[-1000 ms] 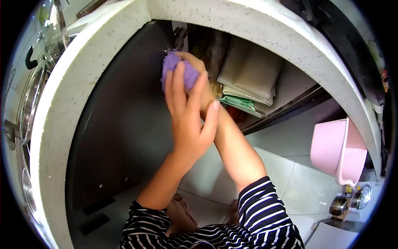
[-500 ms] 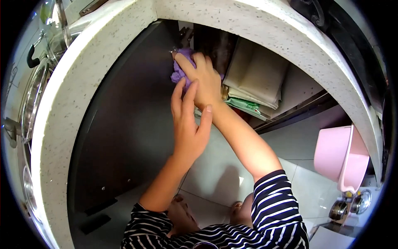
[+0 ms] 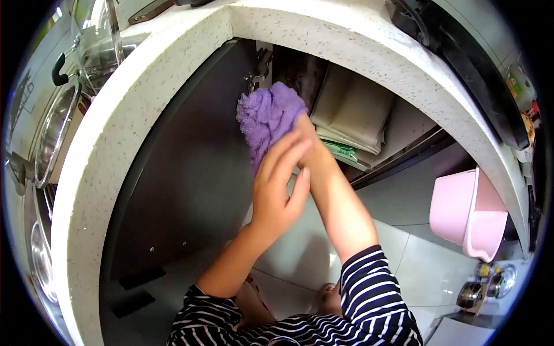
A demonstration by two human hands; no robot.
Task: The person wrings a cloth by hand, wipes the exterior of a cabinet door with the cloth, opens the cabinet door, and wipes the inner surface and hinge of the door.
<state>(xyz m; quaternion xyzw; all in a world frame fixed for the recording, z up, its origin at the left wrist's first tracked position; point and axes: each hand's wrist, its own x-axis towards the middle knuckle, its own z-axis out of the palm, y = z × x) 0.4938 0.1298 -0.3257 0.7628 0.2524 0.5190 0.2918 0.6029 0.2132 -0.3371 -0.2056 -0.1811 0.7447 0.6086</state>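
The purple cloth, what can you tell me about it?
The purple cloth is bunched and creased, with a fuzzy, looped surface that looks like soft towelling. It covers most of the right hand, hiding the fingers, so the grip cannot be seen. One end hangs toward the left hand, whose fingers are close to it; whether they touch is unclear. It sits in front of the dark door panel, just below the metal hinge.

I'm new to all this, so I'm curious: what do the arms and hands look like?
They are a person's. The left sleeve and right sleeve are black fabric with narrow white stripes, ending near the elbows. The left hand wears no glove; the right hand is mostly hidden.
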